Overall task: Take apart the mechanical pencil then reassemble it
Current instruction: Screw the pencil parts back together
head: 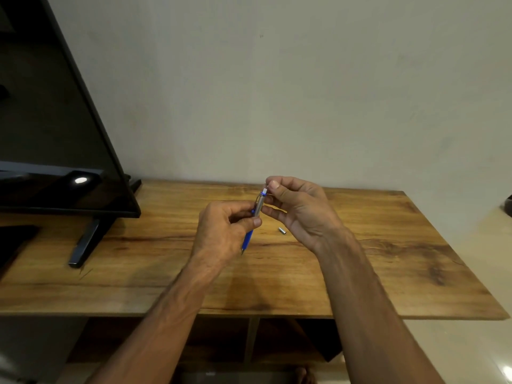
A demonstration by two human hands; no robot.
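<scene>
A mechanical pencil (259, 207) with a silver upper barrel and a blue grip is held upright, slightly tilted, above the wooden table (388, 261). My left hand (221, 231) is shut around its middle, with the blue tip poking out below the fingers. My right hand (299, 209) pinches the white eraser end (264, 191) at the top between thumb and forefinger. A small silver cap (283, 231) lies loose on the table just under my right hand.
A black flat screen (55, 134) on a dark stand (86, 242) occupies the table's left part. A plain wall rises right behind the table. Open shelf compartments (249, 342) show below the front edge. A dark object (508, 205) peeks in at the right edge.
</scene>
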